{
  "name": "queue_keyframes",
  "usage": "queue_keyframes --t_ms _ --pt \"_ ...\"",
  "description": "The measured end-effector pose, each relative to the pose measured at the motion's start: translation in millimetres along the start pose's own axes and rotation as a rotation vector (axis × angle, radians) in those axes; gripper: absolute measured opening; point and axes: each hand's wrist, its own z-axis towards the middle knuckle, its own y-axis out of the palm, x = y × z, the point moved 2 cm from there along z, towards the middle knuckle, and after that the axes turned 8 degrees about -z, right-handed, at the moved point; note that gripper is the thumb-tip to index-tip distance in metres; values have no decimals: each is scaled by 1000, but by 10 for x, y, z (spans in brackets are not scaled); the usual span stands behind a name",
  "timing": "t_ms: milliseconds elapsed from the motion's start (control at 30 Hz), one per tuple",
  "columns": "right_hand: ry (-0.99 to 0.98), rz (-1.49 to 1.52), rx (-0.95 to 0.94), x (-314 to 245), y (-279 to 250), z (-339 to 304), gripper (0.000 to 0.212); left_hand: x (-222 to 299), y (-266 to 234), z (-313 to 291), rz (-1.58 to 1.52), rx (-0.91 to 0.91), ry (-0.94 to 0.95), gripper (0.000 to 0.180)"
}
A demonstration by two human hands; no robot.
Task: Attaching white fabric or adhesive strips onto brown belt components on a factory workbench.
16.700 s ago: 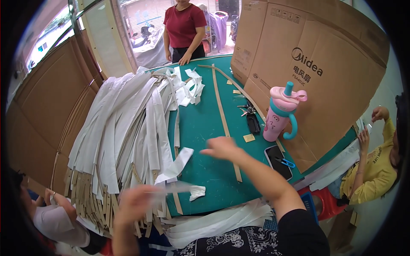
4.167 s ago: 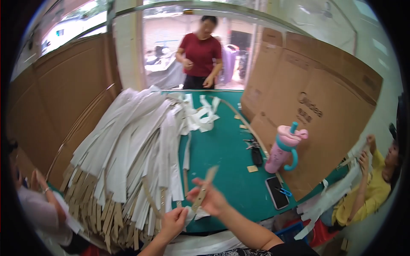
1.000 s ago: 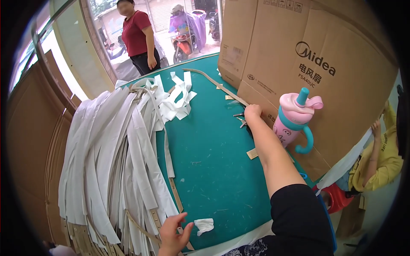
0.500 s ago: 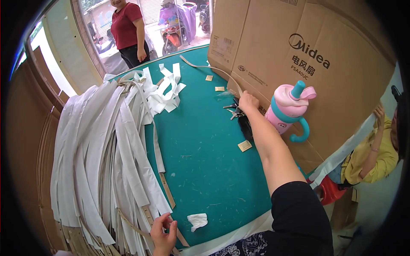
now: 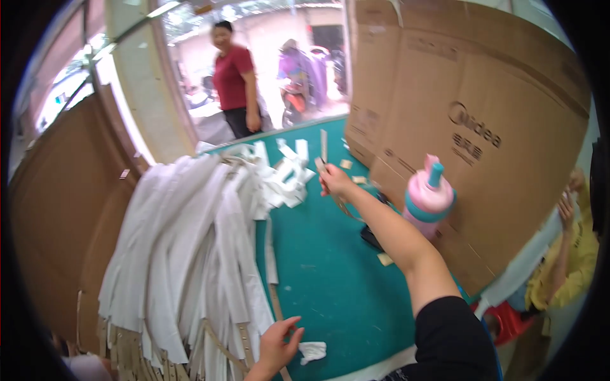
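My right hand (image 5: 335, 180) is closed on a narrow beige belt (image 5: 325, 147), reaching out over the green table (image 5: 318, 279). One end stands up past the fingers; another part curves below the hand. My left hand (image 5: 279, 346) is apart from it at the near edge, fingers spread and nothing in them. It lies beside a large heap of belts wrapped in white strips (image 5: 184, 247), whose beige ends show rows of holes. Right of my left hand lies a crumpled white scrap (image 5: 312, 352).
Loose white strips (image 5: 289, 181) lie at the far side. A pink and teal tumbler (image 5: 427, 197) stands by a big cardboard sheet (image 5: 483, 95). Under my right forearm is a black item (image 5: 370, 237). A person in red (image 5: 234, 79) stands beyond; one in yellow (image 5: 569, 254) is at right.
My right hand has lifted the belt from beside the cardboard and brought it left toward the loose white strips. The view has tilted up. My left hand remains beside the heap, open.
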Motion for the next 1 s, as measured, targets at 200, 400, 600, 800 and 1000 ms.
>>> queue_keyframes --t_ms 200,400,600,800,1000 --pt "298 551 -204 -593 596 -478 9 304 -105 795 805 395 678 56" --pt "535 818 -580 -1018 1186 -1316 12 557 -254 1069 1075 147 936 48" --pt "504 648 -923 -1071 1441 -1815 21 709 -705 681 969 -337 1062 25" --pt "-842 -1118 -661 -2434 1724 -2551 42 805 -849 314 787 -120 882 38" --pt "-1197 -643 -1251 -2924 1686 -3491 42 591 -995 611 661 -125 681 20"
